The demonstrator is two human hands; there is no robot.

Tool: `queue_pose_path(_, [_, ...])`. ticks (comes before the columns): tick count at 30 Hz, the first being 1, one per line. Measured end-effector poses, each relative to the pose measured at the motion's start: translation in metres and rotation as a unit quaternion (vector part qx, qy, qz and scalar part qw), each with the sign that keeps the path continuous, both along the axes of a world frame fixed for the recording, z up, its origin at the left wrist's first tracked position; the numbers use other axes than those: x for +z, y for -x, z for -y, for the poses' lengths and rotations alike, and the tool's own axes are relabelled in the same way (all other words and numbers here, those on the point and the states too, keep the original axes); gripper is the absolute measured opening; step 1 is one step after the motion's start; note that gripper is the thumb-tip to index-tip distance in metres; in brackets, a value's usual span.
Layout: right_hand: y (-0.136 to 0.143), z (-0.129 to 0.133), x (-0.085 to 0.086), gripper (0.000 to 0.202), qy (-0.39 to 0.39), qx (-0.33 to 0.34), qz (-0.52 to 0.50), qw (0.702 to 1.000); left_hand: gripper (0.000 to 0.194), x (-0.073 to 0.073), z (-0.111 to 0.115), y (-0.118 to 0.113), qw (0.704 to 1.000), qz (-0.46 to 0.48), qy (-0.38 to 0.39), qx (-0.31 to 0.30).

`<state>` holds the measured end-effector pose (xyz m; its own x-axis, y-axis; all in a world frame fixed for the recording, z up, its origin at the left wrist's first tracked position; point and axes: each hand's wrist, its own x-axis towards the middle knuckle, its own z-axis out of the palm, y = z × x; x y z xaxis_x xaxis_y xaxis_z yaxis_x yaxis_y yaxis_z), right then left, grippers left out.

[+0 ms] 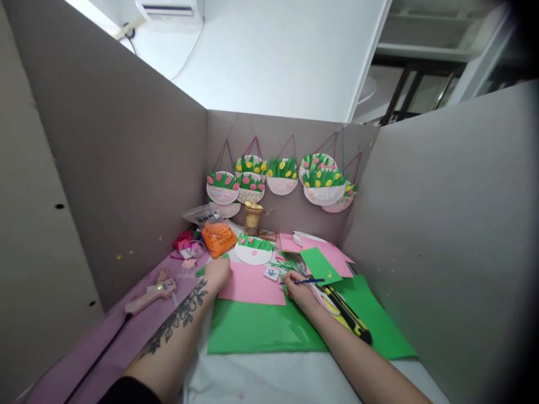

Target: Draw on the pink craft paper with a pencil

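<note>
A sheet of pink paper (248,285) lies across a large green sheet (265,328). My left hand (217,273) rests at the pink sheet's left edge; its fingers are turned away and mostly hidden. At the right edge of the pink sheet, my right hand (296,285) is closed around a slim blue pen (314,280), whose back end points right. Between the hands, a small white tile with a dark blue character (272,273) sits on the pink paper. Just beyond stands a half-round white plate craft with green paper grass (254,251).
A pink glue gun (151,295) with a lit green light lies left. Behind are an orange bag (218,238) and a small pot (252,217). A yellow-black cutter (349,316) lies beside my right forearm. Several plate crafts (282,177) hang on the grey back panel (252,126).
</note>
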<state>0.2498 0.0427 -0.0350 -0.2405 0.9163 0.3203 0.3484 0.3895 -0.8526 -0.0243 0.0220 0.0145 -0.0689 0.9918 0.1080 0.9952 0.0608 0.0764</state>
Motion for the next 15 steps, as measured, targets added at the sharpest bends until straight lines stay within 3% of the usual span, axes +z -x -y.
queue_pose_path(6, [0.0028, 0.0030, 0.0008, 0.027, -0.048, -0.030, -0.006, 0.998, 0.028, -0.0042, -0.0045, 0.0043, 1.000, 0.012, 0.004, 0.018])
queue_pose_path(10, [0.0026, 0.0004, -0.0012, 0.030, -0.065, -0.059, -0.020, 0.996, 0.024, -0.0068, -0.0073, 0.0035, 0.999, 0.025, 0.017, -0.014])
queue_pose_path(15, [-0.0008, -0.0031, -0.0047, 0.032, -0.060, -0.105, -0.031, 0.992, 0.036, -0.0057, -0.0100, 0.0060, 0.997, 0.072, 0.005, -0.027])
